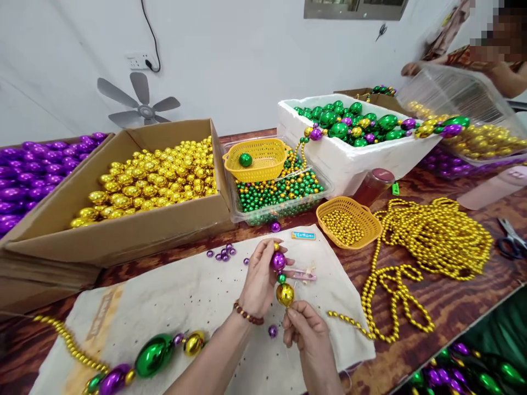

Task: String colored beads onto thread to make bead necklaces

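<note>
My left hand (260, 271), with a brown bead bracelet on its wrist, is closed around a short run of shiny beads. In that run are a purple bead (279, 261), a small green bead (281, 278) and a large gold bead (285, 294). My right hand (305, 326) pinches just below the gold bead; the thread there is too fine to make out. On the cloth (173, 307), at lower left, lies a bead string with a large green bead (155, 355). Near my right hand is the end of a gold bead chain (349, 318). A loose purple bead (272, 331) rests between my wrists.
Behind stand a cardboard box (123, 233) of gold beads, a clear tray (284, 206) of small beads and a white foam box (325, 164). An orange basket (376, 233) and scissors (513, 241) sit to the right. A person (504, 77) handles a clear bin (457, 90) at upper right.
</note>
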